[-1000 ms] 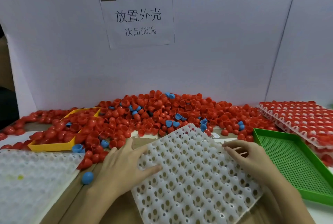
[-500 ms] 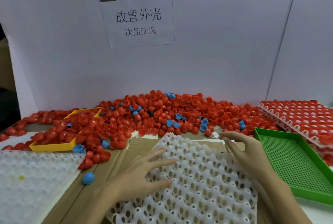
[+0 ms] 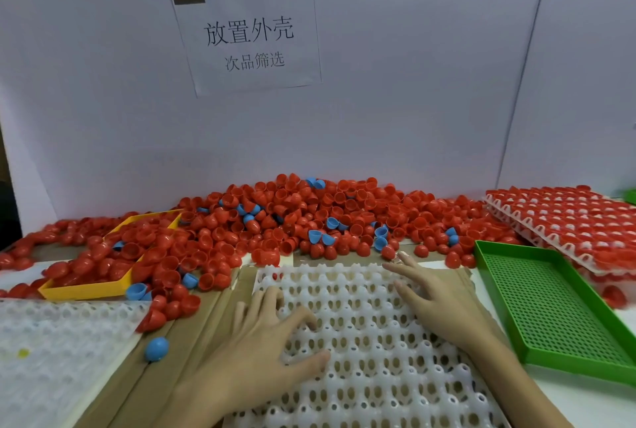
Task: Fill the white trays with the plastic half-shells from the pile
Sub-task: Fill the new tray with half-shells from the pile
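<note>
An empty white tray (image 3: 361,297) with rows of round holes lies flat and square in front of me on brown cardboard. My left hand (image 3: 261,348) rests on its left part with fingers spread. My right hand (image 3: 437,300) lies on its right part, fingers straight and reaching towards the far edge. Behind the tray runs a wide pile of red half-shells (image 3: 309,217) with a few blue ones mixed in.
A yellow tray (image 3: 86,290) holding red shells sits at the left. White trays (image 3: 51,352) lie at the lower left. A green perforated tray (image 3: 550,303) is at the right, with filled trays (image 3: 568,217) stacked behind it. A blue shell (image 3: 156,348) lies loose.
The white tray has turned from a diagonal angle to lie square and has slid towards me. Both hands moved with it and now lie flat on top.
</note>
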`<control>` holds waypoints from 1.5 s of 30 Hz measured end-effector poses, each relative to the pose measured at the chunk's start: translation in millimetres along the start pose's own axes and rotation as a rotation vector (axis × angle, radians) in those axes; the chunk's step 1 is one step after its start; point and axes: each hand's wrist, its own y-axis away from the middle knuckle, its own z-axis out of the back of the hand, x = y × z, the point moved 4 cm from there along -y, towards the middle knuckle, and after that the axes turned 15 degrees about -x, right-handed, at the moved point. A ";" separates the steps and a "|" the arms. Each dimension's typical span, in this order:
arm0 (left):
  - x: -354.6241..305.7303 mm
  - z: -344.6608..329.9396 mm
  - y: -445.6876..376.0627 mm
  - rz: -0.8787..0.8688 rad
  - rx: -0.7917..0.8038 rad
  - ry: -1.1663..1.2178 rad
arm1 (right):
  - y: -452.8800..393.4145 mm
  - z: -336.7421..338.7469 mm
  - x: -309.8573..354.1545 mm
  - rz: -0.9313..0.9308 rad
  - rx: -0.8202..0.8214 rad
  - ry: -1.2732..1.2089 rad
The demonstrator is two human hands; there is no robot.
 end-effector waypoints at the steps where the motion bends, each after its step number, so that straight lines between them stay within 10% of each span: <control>1: 0.0 2.6 -2.8 -0.009 0.033 -0.032 | -1.7 0.2 0.0 -0.008 -0.005 -0.010; 5: -1.9 22.8 -27.1 -0.044 0.141 -0.085 | -3.7 0.9 0.2 -0.009 -0.045 -0.027; 13: 15.3 44.8 -155.5 -0.043 -0.348 -0.142 | -5.4 -3.8 -2.3 -0.007 -0.049 -0.194; 36: 73.6 2.8 -182.5 0.068 -0.312 0.018 | -7.7 -7.0 -5.7 -0.020 -0.051 -0.253; 45: 60.2 45.1 -135.1 0.089 -0.789 0.559 | -6.3 -5.2 -5.0 -0.012 -0.084 -0.248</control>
